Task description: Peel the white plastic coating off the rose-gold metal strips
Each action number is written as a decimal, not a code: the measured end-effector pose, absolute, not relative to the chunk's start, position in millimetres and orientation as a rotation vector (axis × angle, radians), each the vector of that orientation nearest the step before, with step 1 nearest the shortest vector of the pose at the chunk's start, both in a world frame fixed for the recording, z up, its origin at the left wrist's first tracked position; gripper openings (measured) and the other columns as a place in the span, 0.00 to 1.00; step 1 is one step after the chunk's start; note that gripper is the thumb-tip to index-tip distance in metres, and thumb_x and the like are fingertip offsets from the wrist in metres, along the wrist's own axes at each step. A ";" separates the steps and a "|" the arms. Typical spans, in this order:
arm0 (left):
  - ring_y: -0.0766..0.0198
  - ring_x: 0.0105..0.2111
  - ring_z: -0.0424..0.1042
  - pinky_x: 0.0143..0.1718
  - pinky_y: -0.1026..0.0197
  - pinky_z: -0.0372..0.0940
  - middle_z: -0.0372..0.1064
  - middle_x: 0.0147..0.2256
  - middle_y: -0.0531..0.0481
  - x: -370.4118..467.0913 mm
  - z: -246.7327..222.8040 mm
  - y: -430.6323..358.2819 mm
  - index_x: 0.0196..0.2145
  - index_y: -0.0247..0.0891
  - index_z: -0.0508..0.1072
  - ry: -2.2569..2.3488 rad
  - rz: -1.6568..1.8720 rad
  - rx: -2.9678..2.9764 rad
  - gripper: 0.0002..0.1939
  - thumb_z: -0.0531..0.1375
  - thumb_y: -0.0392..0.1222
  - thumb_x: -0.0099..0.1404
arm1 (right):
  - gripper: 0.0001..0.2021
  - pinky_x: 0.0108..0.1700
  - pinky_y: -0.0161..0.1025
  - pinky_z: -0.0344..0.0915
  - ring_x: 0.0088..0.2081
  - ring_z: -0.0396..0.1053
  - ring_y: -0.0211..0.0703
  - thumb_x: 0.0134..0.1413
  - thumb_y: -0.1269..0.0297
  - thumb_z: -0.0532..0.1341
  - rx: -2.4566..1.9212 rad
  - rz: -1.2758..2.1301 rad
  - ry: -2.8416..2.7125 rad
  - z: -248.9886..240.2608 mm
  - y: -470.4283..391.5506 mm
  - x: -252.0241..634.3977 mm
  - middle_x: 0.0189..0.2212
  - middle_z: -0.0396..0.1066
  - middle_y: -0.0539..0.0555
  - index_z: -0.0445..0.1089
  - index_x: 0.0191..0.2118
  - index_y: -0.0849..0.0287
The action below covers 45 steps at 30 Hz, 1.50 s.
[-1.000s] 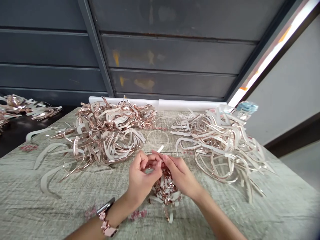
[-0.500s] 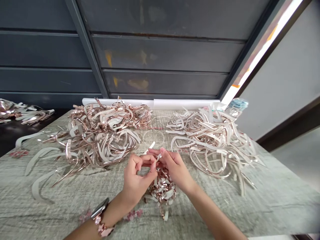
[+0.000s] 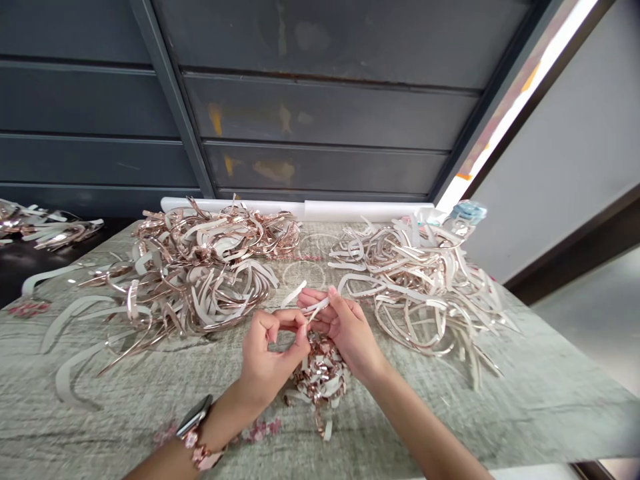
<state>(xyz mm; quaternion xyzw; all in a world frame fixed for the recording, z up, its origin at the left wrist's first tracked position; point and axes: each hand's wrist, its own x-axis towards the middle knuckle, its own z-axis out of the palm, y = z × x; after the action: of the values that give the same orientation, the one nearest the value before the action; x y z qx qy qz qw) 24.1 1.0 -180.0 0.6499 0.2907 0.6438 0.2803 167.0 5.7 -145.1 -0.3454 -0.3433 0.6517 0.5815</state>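
Note:
Between my hands runs a narrow white strip (image 3: 318, 306). My left hand (image 3: 274, 353) pinches it with thumb and forefinger. My right hand (image 3: 353, 337) presses the strip's other part under the thumb against its fingers. The strip's loose white end (image 3: 294, 294) sticks out beyond the fingers toward the back left. Just below the hands lies a small heap of short, curled rose-gold and white pieces (image 3: 323, 377), its upper edge partly hidden by my hands.
Tangled rose-gold and white strips (image 3: 200, 267) cover the table's (image 3: 390, 427) left side. Another pile of strips (image 3: 415, 287) lies on the right. White rolls (image 3: 360, 211) line the back edge, beside a clear bluish plastic item (image 3: 466, 215). More strips (image 3: 45, 223) rest on a dark surface far left.
My hands have drawn slightly apart, and more of the white strip shows between them. The whole view has shifted a little.

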 end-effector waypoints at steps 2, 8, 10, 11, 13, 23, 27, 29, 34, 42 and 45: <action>0.69 0.33 0.77 0.39 0.64 0.70 0.75 0.35 0.55 23.8 -179.7 0.6 0.33 0.44 0.50 0.765 1.719 1.751 0.22 0.60 0.24 0.63 | 0.22 0.42 0.42 0.76 0.44 0.80 0.52 0.59 0.45 0.65 -0.815 1.504 -0.757 -143.9 5.8 166.9 0.40 0.83 0.61 0.82 0.42 0.62; 0.68 0.33 0.76 0.38 0.64 0.69 0.75 0.34 0.55 22.8 -179.2 0.5 0.33 0.44 0.50 0.755 1.711 1.756 0.22 0.60 0.25 0.64 | 0.18 0.35 0.38 0.76 0.45 0.80 0.52 0.58 0.48 0.66 -0.817 1.437 -0.705 -145.2 7.2 167.3 0.40 0.83 0.60 0.82 0.39 0.61; 0.68 0.33 0.76 0.38 0.64 0.69 0.75 0.34 0.55 22.2 -179.0 0.4 0.33 0.44 0.50 0.752 1.719 1.763 0.22 0.60 0.25 0.63 | 0.18 0.35 0.37 0.75 0.47 0.79 0.51 0.59 0.49 0.65 -0.815 1.399 -0.693 -146.6 8.0 167.8 0.41 0.83 0.59 0.82 0.39 0.60; 0.68 0.33 0.76 0.38 0.63 0.69 0.75 0.34 0.55 22.0 -178.9 0.3 0.33 0.44 0.50 0.751 1.723 1.767 0.22 0.60 0.25 0.63 | 0.17 0.34 0.37 0.75 0.48 0.79 0.51 0.60 0.49 0.65 -0.816 1.381 -0.688 -147.1 8.4 168.1 0.42 0.83 0.58 0.82 0.39 0.59; 0.68 0.33 0.76 0.38 0.63 0.69 0.74 0.34 0.55 21.7 -178.4 0.1 0.33 0.44 0.50 0.758 1.725 1.776 0.21 0.60 0.25 0.64 | 0.17 0.34 0.38 0.75 0.50 0.78 0.52 0.60 0.49 0.64 -0.819 1.352 -0.680 -147.6 9.3 169.0 0.43 0.83 0.59 0.82 0.38 0.59; 0.65 0.32 0.76 0.36 0.61 0.69 0.74 0.32 0.54 21.3 -176.9 0.4 0.33 0.45 0.49 0.787 1.695 1.800 0.20 0.60 0.29 0.65 | 0.16 0.35 0.38 0.72 0.50 0.78 0.53 0.60 0.50 0.65 -0.817 1.265 -0.665 -149.4 12.0 172.4 0.43 0.83 0.59 0.81 0.38 0.58; 0.64 0.32 0.76 0.36 0.60 0.69 0.74 0.32 0.54 20.5 -179.0 0.9 0.32 0.45 0.49 0.816 1.687 1.811 0.20 0.59 0.29 0.65 | 0.17 0.37 0.40 0.70 0.52 0.77 0.55 0.61 0.49 0.63 -0.846 1.195 -0.655 -149.0 15.8 178.3 0.44 0.83 0.60 0.80 0.39 0.59; 0.64 0.31 0.75 0.34 0.61 0.69 0.73 0.32 0.53 18.2 -181.3 2.2 0.32 0.45 0.49 0.832 1.688 1.826 0.20 0.60 0.29 0.64 | 0.17 0.38 0.41 0.69 0.54 0.75 0.55 0.60 0.48 0.63 -0.867 1.132 -0.646 -147.5 20.1 186.5 0.45 0.82 0.60 0.80 0.40 0.57; 0.64 0.32 0.74 0.35 0.62 0.68 0.73 0.32 0.53 11.5 -182.2 7.0 0.32 0.44 0.53 0.898 1.756 1.921 0.18 0.60 0.27 0.62 | 0.19 0.39 0.43 0.69 0.54 0.75 0.54 0.62 0.46 0.59 -0.912 0.947 -0.676 -145.6 28.5 202.7 0.48 0.81 0.59 0.79 0.43 0.56; 0.60 0.36 0.74 0.38 0.61 0.70 0.72 0.33 0.50 17.8 -179.2 5.4 0.35 0.42 0.68 0.737 1.152 2.417 0.12 0.51 0.27 0.63 | 0.24 0.34 0.43 0.65 0.42 0.77 0.51 0.69 0.46 0.49 -0.970 0.292 -0.861 -109.7 19.2 214.9 0.48 0.80 0.62 0.76 0.46 0.57; 0.58 0.37 0.73 0.38 0.59 0.70 0.72 0.34 0.48 17.9 -181.1 4.8 0.37 0.42 0.69 0.679 1.126 2.422 0.11 0.50 0.30 0.67 | 0.26 0.43 0.46 0.66 0.53 0.72 0.53 0.72 0.48 0.41 -1.052 -0.071 -0.920 -64.8 25.1 248.9 0.58 0.73 0.60 0.72 0.52 0.54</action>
<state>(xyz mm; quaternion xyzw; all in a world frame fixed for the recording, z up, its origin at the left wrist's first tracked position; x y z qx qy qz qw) 17.9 4.8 -181.1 0.8626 0.2417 0.4009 0.1918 248.9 25.1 -64.8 -0.4842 -0.4235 -0.0326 0.7649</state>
